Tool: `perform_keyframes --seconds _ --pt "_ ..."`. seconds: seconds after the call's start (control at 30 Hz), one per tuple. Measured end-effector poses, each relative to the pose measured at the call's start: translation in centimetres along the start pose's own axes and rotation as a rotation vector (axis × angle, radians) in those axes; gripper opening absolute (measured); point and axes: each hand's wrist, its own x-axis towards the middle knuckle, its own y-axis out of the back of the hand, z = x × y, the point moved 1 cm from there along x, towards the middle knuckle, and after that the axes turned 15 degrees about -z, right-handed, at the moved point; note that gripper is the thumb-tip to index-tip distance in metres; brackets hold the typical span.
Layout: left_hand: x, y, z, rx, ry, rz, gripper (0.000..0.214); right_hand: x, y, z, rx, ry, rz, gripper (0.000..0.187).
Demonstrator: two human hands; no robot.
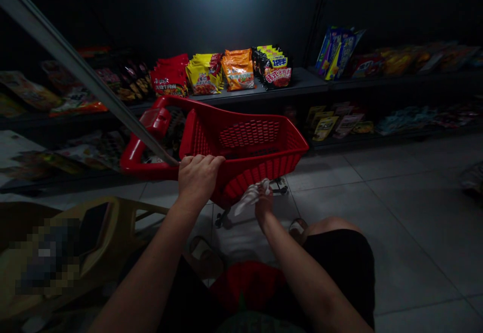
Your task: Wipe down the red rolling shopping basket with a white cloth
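In front of me stands a red plastic shopping cart (260, 164) with slotted walls and a looped handle on its left end. My left hand (199, 174) is closed over the near top rim of the cart. Lower down, my right hand (264, 201) grips a white cloth (251, 195) against the near outer side wall of the basket. Part of the cloth hangs out to the left of the fingers. The fingertips of my left hand are hidden behind the rim.
Behind the cart a dark shelf (302, 79) carries noodle packets (237, 69) and other bagged snacks. A pale pole (86, 79) slants down to the cart's handle end. At lower left is a yellowish stool or chair (121, 227) with a dark phone-like object (94, 225) on it.
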Motion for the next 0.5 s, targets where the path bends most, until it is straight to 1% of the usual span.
perform_keyframes --seconds 0.07,0.13,0.2,0.23,0.27,0.33,0.4,0.43,0.47,0.5 --pt "0.0 0.0 0.0 -0.006 -0.003 0.003 0.032 -1.9 -1.9 1.2 -0.009 -0.089 -0.078 0.038" --pt "0.0 0.1 0.0 0.005 -0.009 0.008 0.032 -3.8 -3.9 1.5 -0.026 -0.171 -0.182 0.033" --pt "-0.1 0.2 0.0 0.022 -0.009 0.007 0.031 -5.2 -5.6 0.1 -0.04 -0.193 -0.241 0.03" --pt "-0.1 0.2 0.1 0.025 -0.009 0.003 0.03 -5.4 -6.3 -1.2 -0.046 -0.16 -0.249 0.031" --pt "-0.1 0.3 0.1 0.024 -0.007 -0.001 0.029 -5.4 -6.8 -2.9 -0.062 -0.091 -0.248 0.032" --pt "-0.2 0.5 0.3 0.011 -0.004 -0.008 0.029 -4.9 -7.4 -6.4 -0.155 0.138 -0.269 0.035" --pt "-0.2 0.6 0.4 -0.003 -0.003 -0.011 0.029 -4.2 -7.4 -8.7 -0.364 0.39 -0.372 0.033" --pt "-0.3 0.6 0.5 -0.005 -0.003 -0.011 0.029 -3.9 -7.3 -9.1 -0.513 0.481 -0.452 0.032" --pt "-0.3 0.6 0.5 -0.001 -0.007 -0.011 0.03 -3.8 -7.0 -8.8 -0.67 0.536 -0.538 0.031" --pt "-0.3 0.5 0.5 0.007 -0.011 -0.011 0.03 -3.8 -6.5 -8.0 -0.809 0.557 -0.618 0.031"
